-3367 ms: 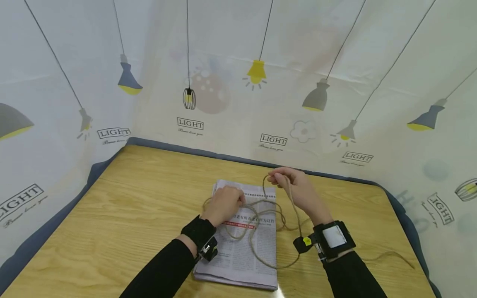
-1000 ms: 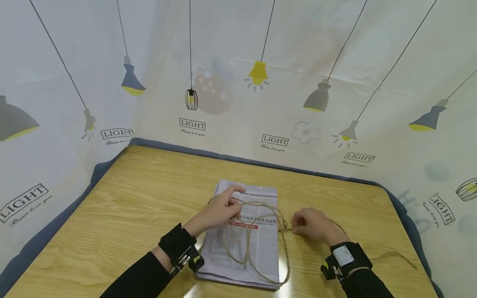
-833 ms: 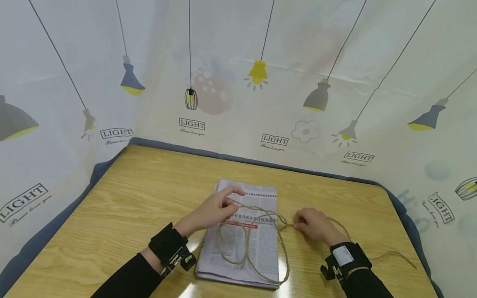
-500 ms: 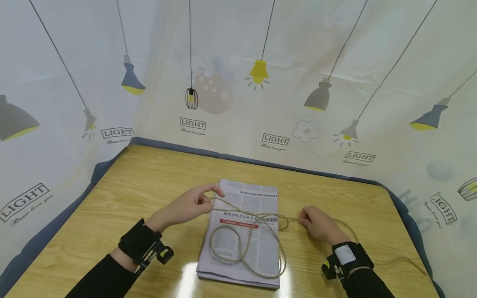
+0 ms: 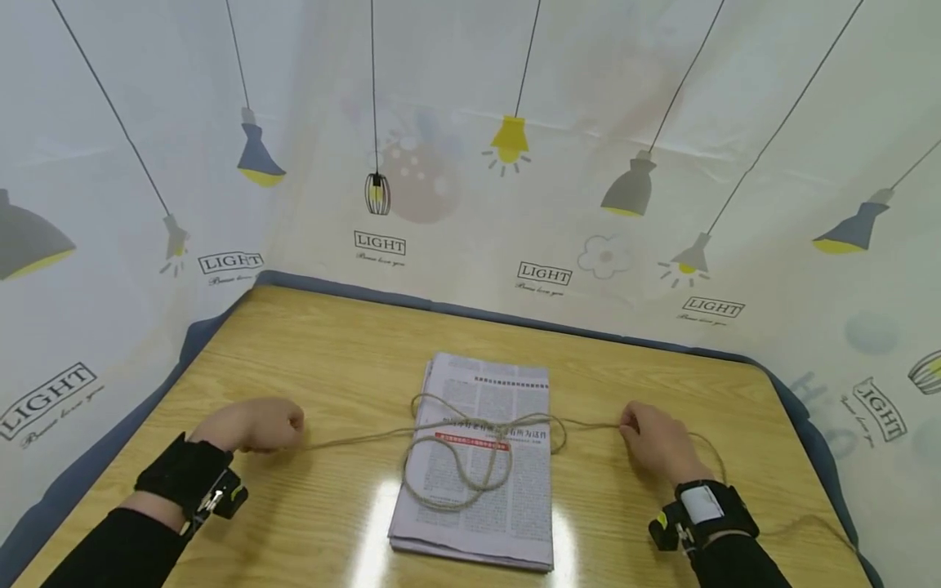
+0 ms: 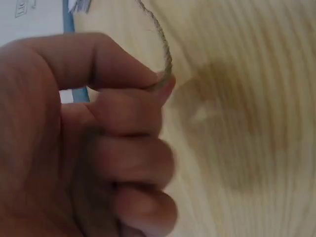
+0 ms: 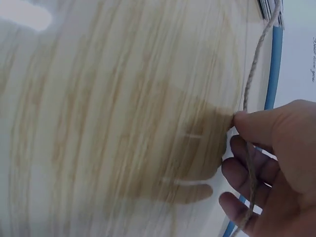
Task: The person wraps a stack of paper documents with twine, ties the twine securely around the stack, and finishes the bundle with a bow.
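Observation:
A stack of folded newspapers lies flat in the middle of the table, with jute twine looped loosely over its top. Left of the stack, my left hand pinches one length of the twine, its other fingers curled; the left wrist view shows the twine coming out at the fingertips. On the opposite side my right hand pinches another length between thumb and forefinger. In the right wrist view this twine runs through the pinch and down across the palm. Between the hands the twine stretches across the papers, crossing itself near the middle.
The wooden table has a blue-grey edge along its back and sides. Beyond it hangs a pale curtain printed with lamps. The tail of the twine trails over the table at the right.
My left hand has moved left off the newspapers, drawing twine with it. My right hand came down from behind the stack, then shifted slightly right. The loops on the papers have grown smaller.

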A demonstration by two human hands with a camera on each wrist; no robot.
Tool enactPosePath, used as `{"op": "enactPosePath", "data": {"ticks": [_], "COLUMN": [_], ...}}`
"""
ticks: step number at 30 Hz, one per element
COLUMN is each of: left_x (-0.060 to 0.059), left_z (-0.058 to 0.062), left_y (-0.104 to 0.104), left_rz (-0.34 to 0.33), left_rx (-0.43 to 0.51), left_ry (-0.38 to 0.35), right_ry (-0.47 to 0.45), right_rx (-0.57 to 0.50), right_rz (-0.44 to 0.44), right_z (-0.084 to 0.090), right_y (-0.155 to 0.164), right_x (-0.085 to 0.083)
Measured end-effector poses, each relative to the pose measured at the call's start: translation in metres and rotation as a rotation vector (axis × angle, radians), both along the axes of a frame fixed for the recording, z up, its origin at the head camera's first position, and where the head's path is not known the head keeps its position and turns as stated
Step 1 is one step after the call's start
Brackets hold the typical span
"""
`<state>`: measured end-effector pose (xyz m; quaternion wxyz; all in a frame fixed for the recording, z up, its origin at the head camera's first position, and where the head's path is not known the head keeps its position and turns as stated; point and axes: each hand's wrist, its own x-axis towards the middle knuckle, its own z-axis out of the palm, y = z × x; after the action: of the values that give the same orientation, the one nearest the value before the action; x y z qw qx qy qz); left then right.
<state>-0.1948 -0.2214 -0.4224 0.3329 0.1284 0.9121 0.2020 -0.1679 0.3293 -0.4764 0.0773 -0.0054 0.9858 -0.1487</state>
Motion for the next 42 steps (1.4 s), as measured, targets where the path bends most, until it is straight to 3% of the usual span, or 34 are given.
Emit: {"op": "enactPosePath", "data": {"ticks": [4, 7, 12, 15, 19, 22, 25, 28, 31, 36, 39, 42], "left_x": [0.001, -0.002, -0.005, -0.002, 0.004, 0.005, 0.005, 0.004, 0.004, 0.004, 0.005, 0.010], "left_z": [-0.004, -0.007, -0.019, -0.029, -0.045, -0.053, -0.052, -0.044, -0.028, -0.006, -0.005, -0.007], "left_y": [0.013, 0.034, 0.084, 0.118, 0.148, 0.158, 0.156, 0.143, 0.121, 0.071, 0.036, 0.008], "left_rz": [-0.025, -0.074, -0.123, -0.159, -0.225, -0.246, -0.255, -0.256, -0.253, -0.276, -0.243, -0.138], "left_rx": [-0.073, -0.080, 0.066, 0.134, 0.093, 0.079, 0.136, 0.200, 0.271, 0.346, 0.281, 0.113], "left_ry": [0.118, 0.308, 0.565, 0.656, 0.812, 0.882, 0.824, 0.655, 0.484, 0.302, 0.195, 0.094], "right_ry": [0.051, 0.087, 0.070, 0.033, 0.013, 0.002, -0.025, -0.023, 0.007, 0.068, 0.124, 0.173], "right_rx": [0.022, -0.017, -0.132, -0.222, -0.308, -0.339, -0.355, -0.367, -0.374, -0.341, -0.325, -0.312], "right_rz": [0.051, 0.141, 0.267, 0.297, 0.310, 0.302, 0.282, 0.252, 0.215, 0.120, 0.067, 0.039], "right_z": [0.003, 0.005, 0.005, 0.003, 0.000, -0.002, -0.002, -0.001, 0.000, 0.005, 0.010, 0.012], "right_y": [-0.008, -0.020, -0.042, -0.053, -0.063, -0.066, -0.065, -0.060, -0.052, -0.040, -0.033, -0.027], "right_x": [0.001, -0.001, -0.003, -0.003, -0.005, -0.006, -0.006, -0.005, -0.006, -0.008, -0.007, -0.007]}}
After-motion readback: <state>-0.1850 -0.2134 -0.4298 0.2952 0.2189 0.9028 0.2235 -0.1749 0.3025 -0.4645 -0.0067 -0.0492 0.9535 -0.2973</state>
